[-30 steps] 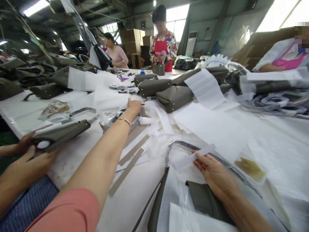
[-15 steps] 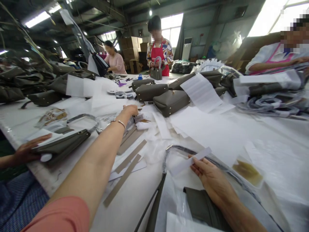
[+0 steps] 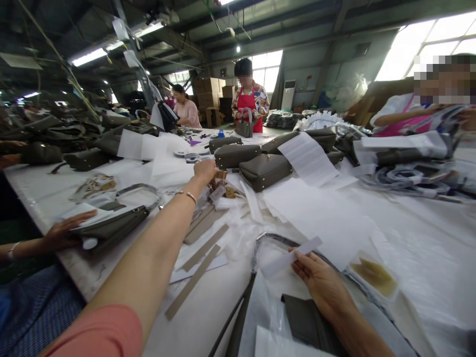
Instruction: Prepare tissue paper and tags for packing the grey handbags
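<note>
My left hand (image 3: 205,170) is stretched far out over the white table (image 3: 409,233), fingers closed on small tags and paper bits (image 3: 219,191) that hang just below it. My right hand (image 3: 319,280) lies near the front edge, its fingers pinching a white paper strip (image 3: 292,255) against a plastic-wrapped grey bag handle (image 3: 273,238). Under my right wrist lies a dark grey bag (image 3: 305,322) in clear plastic. Flat grey strips (image 3: 203,245) lie between my arms.
A neighbour's hand (image 3: 65,230) rests on a grey bag (image 3: 111,228) at the left. Several grey handbags (image 3: 264,168) and white paper sheets (image 3: 308,158) fill the middle. People stand at the far end and at the right. A clear packet (image 3: 374,275) lies at my right.
My left hand has lifted a little off the table with the small tags in it. The neighbour's hand has flattened on the grey bag. My right hand has stayed on the paper strip.
</note>
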Tool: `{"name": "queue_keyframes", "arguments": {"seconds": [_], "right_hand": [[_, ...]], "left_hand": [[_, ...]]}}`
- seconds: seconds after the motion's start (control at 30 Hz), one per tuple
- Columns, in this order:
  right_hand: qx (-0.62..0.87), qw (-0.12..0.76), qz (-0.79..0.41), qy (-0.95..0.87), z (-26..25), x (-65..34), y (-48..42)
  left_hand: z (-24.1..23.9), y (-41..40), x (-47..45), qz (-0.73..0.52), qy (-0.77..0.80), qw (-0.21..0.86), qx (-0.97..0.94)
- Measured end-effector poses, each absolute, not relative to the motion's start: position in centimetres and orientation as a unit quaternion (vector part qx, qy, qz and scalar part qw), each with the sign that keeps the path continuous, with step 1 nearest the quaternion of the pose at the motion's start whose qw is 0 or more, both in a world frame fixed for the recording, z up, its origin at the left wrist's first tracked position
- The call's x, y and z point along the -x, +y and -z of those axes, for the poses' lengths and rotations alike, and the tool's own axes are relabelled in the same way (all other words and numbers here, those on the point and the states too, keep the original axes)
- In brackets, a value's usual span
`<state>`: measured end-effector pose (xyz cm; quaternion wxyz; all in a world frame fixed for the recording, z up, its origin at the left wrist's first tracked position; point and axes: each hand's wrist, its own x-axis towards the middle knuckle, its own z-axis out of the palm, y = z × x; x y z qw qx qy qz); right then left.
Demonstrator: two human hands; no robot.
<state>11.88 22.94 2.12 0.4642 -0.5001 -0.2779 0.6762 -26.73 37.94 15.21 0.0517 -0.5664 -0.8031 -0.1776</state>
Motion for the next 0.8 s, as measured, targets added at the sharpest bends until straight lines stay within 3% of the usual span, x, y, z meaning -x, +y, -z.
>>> {"name": "queue_keyframes", "arguments": {"seconds": [0.4,0.6,0.8], "right_hand": [[0.48,0.481,-0.659,-0.323,-1.2,-11.8,23.4],[0.582,0.431,-0.506,-0.469,-3.8,-11.2,22.6],[0.635,0.4,-0.405,-0.522,-7.9,-13.5,21.1]], "left_hand": [[-19.3,34.2,26.1,0.428,-0.702,-0.13,0.553],[-20.9,30.5,21.9,0.477,-0.62,-0.227,0.58],[-18.6,24.3,13.3,0.476,-0.51,-0.385,0.604]]}}
